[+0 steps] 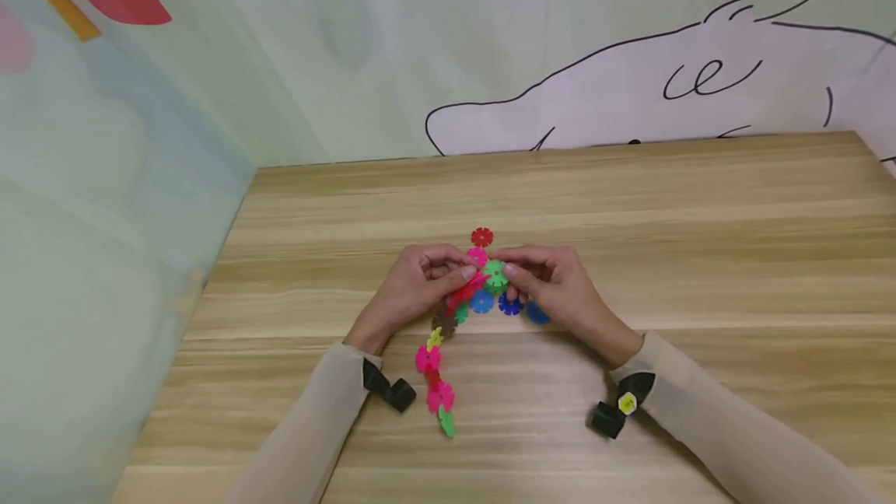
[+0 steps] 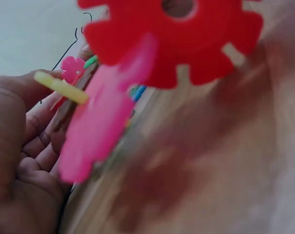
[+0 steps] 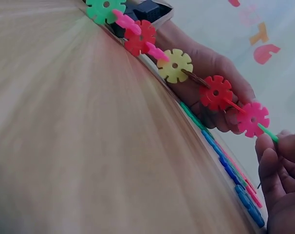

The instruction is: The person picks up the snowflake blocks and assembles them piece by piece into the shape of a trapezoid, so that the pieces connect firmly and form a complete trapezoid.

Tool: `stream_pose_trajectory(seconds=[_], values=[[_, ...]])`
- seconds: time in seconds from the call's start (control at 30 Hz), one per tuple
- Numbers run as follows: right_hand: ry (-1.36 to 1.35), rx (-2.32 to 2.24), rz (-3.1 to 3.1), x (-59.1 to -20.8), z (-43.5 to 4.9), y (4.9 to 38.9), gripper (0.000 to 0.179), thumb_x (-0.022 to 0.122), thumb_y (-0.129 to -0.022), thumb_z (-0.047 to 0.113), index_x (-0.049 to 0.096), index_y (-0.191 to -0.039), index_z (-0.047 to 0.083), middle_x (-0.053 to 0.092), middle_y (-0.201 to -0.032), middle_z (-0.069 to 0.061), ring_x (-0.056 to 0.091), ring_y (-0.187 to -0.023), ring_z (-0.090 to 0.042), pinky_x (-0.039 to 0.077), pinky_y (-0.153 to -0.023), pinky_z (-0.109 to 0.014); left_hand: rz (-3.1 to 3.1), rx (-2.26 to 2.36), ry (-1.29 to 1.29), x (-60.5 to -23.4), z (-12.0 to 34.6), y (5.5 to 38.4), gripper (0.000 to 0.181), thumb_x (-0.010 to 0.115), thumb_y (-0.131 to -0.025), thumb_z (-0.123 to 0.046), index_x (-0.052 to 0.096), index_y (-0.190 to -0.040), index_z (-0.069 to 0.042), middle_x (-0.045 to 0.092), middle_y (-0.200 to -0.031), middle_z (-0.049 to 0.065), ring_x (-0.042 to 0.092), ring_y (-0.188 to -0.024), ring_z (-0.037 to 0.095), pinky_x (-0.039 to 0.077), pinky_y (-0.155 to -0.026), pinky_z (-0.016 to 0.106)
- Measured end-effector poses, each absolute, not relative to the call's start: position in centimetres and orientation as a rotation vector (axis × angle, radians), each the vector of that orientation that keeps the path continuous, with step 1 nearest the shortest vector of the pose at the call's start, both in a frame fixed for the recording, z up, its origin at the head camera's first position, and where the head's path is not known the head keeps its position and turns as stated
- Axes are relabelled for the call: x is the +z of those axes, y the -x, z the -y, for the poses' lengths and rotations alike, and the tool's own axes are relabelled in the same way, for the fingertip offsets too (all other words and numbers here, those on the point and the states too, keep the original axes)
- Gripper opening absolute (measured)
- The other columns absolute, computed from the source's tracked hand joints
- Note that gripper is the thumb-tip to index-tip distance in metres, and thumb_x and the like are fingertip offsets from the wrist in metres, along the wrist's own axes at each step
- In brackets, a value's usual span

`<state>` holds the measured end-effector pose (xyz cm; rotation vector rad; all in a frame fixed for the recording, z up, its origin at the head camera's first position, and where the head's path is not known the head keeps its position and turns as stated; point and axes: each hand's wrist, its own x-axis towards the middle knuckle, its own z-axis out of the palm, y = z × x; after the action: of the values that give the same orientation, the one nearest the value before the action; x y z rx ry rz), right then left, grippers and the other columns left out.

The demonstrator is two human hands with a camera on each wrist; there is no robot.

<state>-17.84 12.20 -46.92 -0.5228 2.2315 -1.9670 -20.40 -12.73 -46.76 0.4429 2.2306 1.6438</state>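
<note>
The wooden table carries a chain of interlocked snowflake discs running from the near edge toward the centre. The left hand pinches the chain's far end, fingers curled around a red disc. The right hand pinches a green disc touching that end. Loose blue discs lie just beside the right hand.

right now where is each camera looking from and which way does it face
Head: above, facing down at the table; both hands and sleeves join a snowflake-disc chain.
Left wrist: beside the left hand, facing its palm and blurred discs close up.
Right wrist: low over the table, facing along the chain; right fingertips show.
All share the chain.
</note>
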Motion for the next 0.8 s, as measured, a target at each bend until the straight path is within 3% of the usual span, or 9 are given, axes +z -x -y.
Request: stream_pose_trajectory(seconds=[0.4, 0.73, 0.8], values=[[0.567, -1.920, -2.184, -46.64, -11.91, 17.93, 0.037, 0.069, -0.102, 0.001, 0.063, -0.139, 0.001, 0.078, -0.097, -0.023, 0.069, -0.069, -0.012, 0.059, -0.065, -0.025, -2.225, 1.589, -0.464, -46.57, 12.45, 20.30, 0.020, 0.076, -0.101, -0.023, 0.080, -0.117, -0.011, 0.078, -0.096, 0.001, 0.065, -0.075, 0.012, 0.053, -0.069, 0.019], [0.484, -1.971, -2.300, -46.96, -12.34, 18.25, 0.027, 0.066, -0.105, 0.004, 0.067, -0.131, -0.005, 0.077, -0.098, -0.025, 0.072, -0.071, -0.011, 0.062, -0.068, -0.024, -2.214, 1.644, -0.436, -46.53, 12.77, 20.30, 0.014, 0.071, -0.104, -0.017, 0.075, -0.112, -0.006, 0.073, -0.094, -0.004, 0.064, -0.076, 0.007, 0.053, -0.070, 0.018], [0.455, -1.936, -2.404, -47.17, -12.78, 18.48, 0.024, 0.067, -0.105, 0.007, 0.070, -0.127, -0.002, 0.079, -0.098, -0.022, 0.072, -0.073, -0.013, 0.061, -0.071, -0.023, -2.194, 1.696, -0.424, -46.63, 12.98, 20.33, 0.015, 0.069, -0.104, -0.016, 0.073, -0.113, -0.005, 0.072, -0.092, -0.005, 0.062, -0.073, 0.007, 0.052, -0.064, 0.019]])
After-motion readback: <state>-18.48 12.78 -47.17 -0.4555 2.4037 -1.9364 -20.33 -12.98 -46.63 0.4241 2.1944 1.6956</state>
